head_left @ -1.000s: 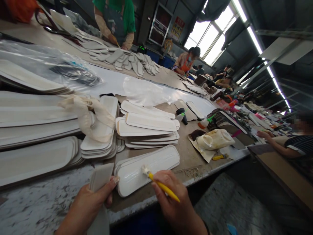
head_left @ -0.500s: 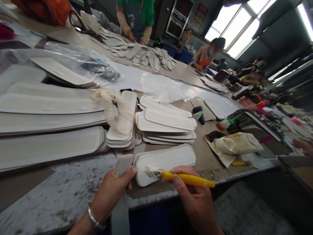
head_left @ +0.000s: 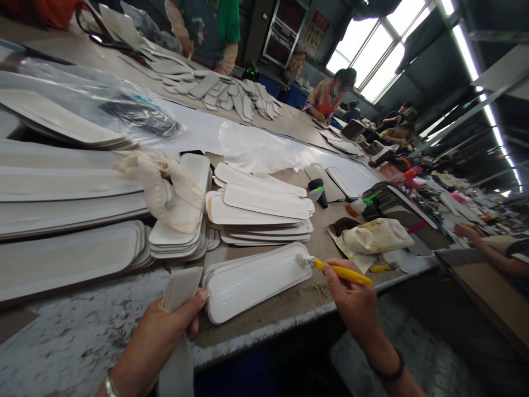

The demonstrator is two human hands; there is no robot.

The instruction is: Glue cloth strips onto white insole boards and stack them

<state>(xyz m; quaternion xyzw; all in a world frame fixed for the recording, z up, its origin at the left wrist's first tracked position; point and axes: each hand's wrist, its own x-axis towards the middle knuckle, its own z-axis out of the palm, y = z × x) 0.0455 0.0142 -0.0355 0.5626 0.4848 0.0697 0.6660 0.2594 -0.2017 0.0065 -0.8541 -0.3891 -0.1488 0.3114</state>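
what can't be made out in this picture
All in the head view:
Pale strip in the left hand: lower end cut off by the bottom edge.
Pieces beneath the top white panel: mostly covered by it, so their number is unclear.
Dark bundle: blurred behind creased clear plastic.
Wall poster: wording too small to read.
Co-worker in green: head cut off by the top edge.

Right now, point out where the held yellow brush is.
In the head view, right of centre, the yellow brush is in the right hand, its bristles at the right end of the nearest white panel.
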